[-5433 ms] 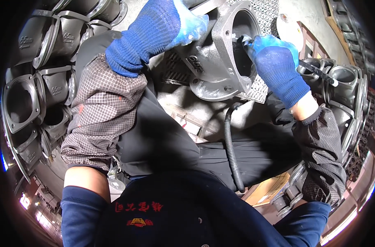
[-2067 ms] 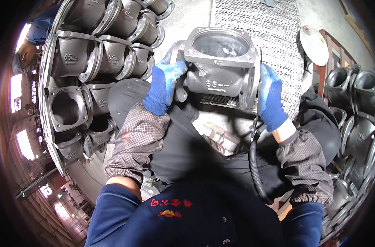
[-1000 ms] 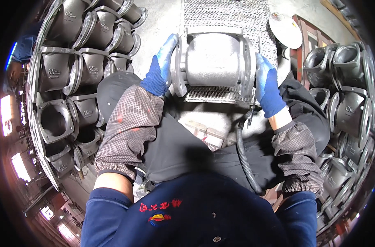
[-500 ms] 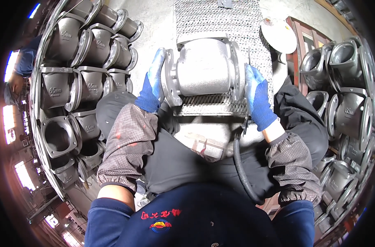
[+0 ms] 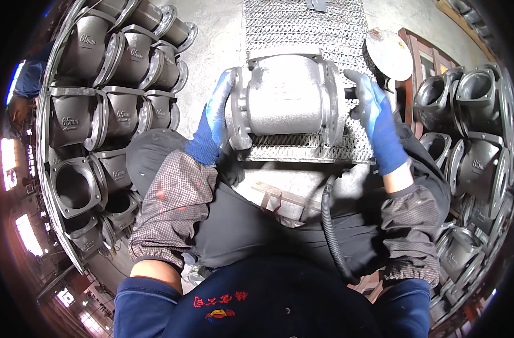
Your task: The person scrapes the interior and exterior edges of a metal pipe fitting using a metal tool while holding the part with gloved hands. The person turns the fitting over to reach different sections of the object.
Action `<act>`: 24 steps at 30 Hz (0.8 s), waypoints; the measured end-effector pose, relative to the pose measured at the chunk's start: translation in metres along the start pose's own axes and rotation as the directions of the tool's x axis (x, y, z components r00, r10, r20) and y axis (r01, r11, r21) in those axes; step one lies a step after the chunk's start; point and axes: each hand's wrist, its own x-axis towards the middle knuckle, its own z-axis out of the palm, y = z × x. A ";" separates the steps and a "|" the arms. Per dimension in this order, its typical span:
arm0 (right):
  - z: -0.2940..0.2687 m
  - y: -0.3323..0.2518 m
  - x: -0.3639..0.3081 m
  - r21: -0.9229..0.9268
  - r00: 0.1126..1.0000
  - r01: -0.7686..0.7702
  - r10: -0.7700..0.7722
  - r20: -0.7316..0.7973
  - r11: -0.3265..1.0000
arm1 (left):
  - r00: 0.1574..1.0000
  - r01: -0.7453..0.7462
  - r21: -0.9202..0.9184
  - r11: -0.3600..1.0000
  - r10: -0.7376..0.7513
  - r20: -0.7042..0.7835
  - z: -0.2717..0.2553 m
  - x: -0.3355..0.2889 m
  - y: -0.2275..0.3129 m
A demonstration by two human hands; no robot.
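The casting (image 5: 286, 96) is set crosswise — its left flange (image 5: 238, 115) touched by the flat left hand (image 5: 216, 110), the right hand (image 5: 374, 107) held just beside, unclenched.

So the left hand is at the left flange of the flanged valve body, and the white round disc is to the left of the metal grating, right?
Not quite: in the head view, the white round disc is to the right of the metal grating. The left hand is at the left flange of the flanged valve body.

Left hand (image 5: 213, 115) flat, fingers (image 5: 224, 87) forward, right hand (image 5: 376, 112) loose, its fingers apart and inward.
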 end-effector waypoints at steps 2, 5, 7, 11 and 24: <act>-0.008 -0.003 0.012 -0.289 0.947 0.303 -0.322 -0.021 0.908 | 0.998 0.041 -0.034 0.999 -0.040 0.039 0.000 0.002 0.000; -0.013 -0.009 0.028 -0.575 0.830 0.497 -0.550 0.096 0.650 | 0.999 0.021 -0.037 0.999 -0.020 0.043 0.001 0.004 -0.001; -0.011 -0.009 0.034 -0.626 0.824 0.496 -0.554 0.121 0.601 | 0.999 0.015 -0.015 1.000 -0.014 0.048 -0.004 0.005 -0.002; -0.008 -0.013 0.033 -0.704 0.867 0.427 -0.479 0.139 0.568 | 0.999 -0.013 -0.008 1.000 0.013 0.047 -0.011 0.008 -0.007; -0.008 -0.007 0.036 -0.690 0.821 0.481 -0.554 0.139 0.541 | 0.999 0.038 -0.040 0.998 -0.037 0.031 -0.005 0.006 -0.003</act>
